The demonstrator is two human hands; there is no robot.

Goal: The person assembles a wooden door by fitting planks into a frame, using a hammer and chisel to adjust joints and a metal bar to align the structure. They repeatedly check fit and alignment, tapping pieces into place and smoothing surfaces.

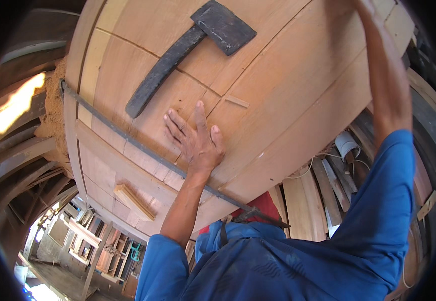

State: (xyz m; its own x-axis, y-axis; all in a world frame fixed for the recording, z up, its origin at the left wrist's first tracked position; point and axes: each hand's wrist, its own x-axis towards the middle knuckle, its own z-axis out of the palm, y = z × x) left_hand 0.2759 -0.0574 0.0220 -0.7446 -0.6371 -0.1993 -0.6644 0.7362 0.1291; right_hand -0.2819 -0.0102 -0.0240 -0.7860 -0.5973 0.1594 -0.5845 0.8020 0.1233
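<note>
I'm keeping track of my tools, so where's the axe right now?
In the head view, the axe lies at the upper middle, slightly left, on the wooden panel, up and to the left of your left hand.

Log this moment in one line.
left hand: spread on wooden panel | right hand: out of view | dark axe: on wooden panel | dark bar: across wooden panel

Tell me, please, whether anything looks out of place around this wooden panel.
A small wood strip lies loose on the panel near the left hand, like a stray offcut. Brown, sawdust-like material is heaped beside the panel's left edge, as if spilled.
</note>
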